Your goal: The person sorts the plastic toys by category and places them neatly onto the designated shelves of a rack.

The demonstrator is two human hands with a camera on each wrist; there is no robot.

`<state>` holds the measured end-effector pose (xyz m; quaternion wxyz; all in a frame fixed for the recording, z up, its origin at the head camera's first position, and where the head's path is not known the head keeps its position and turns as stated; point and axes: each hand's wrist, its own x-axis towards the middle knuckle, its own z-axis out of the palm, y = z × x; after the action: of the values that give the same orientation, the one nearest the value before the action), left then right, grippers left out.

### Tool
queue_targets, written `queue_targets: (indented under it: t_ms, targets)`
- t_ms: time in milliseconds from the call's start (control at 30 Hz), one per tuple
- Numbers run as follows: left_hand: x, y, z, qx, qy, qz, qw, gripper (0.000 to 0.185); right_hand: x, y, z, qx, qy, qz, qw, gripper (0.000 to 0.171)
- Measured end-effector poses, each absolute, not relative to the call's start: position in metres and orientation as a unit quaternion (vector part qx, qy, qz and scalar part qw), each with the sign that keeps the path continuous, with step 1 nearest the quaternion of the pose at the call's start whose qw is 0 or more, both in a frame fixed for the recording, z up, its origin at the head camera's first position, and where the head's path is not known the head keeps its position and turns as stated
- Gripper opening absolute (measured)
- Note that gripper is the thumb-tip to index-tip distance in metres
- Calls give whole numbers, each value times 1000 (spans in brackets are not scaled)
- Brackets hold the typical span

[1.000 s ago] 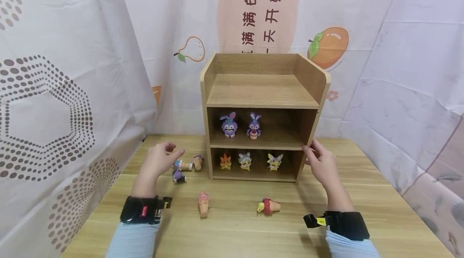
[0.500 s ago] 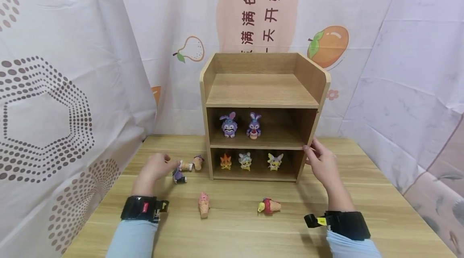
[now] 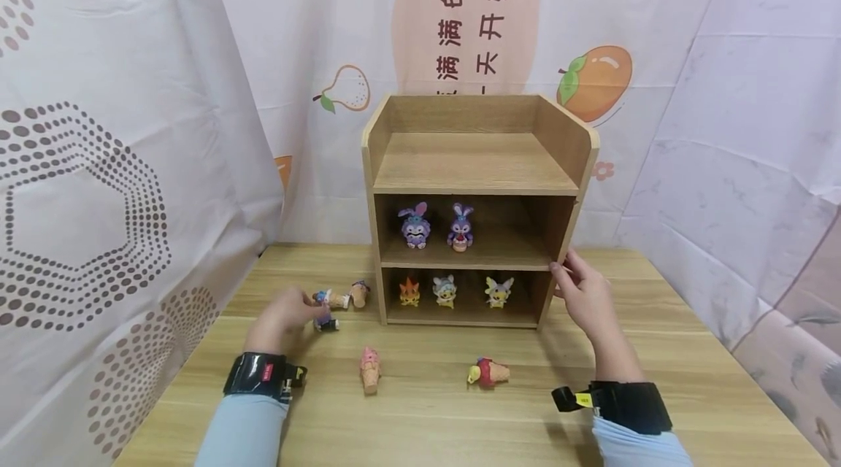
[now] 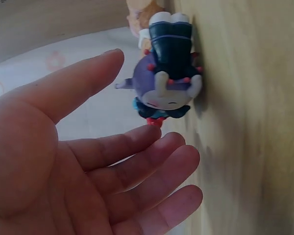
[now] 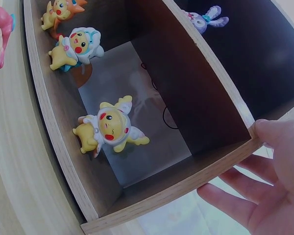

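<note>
1. A wooden table [image 3: 434, 416] carried a three-tier wooden shelf unit [image 3: 474, 160] before printed curtains.
2. The right hand [image 3: 583, 295] rested against the unit's right side panel, thumb on its front edge, fingers loosely extended.
3. The left hand [image 3: 284, 311] lay spread and relaxed, fingertips [image 4: 179, 147] just beside a purple figurine [image 4: 167, 83] and gripping nothing.
4. That figurine stood on the table left of the unit, next to a cone-shaped toy [image 3: 358, 294].
5. Two purple rabbit figures [image 3: 415, 226] stood on the middle tier.
</note>
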<state>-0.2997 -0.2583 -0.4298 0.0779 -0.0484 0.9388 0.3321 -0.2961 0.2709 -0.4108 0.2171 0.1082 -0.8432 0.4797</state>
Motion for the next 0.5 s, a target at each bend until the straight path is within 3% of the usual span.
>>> queue_targets:
  t_ms: [500]
  targets:
    - [-306,-255,-441,-42,941,326,86,31,-295,270,-409,109,-840,490,207,53]
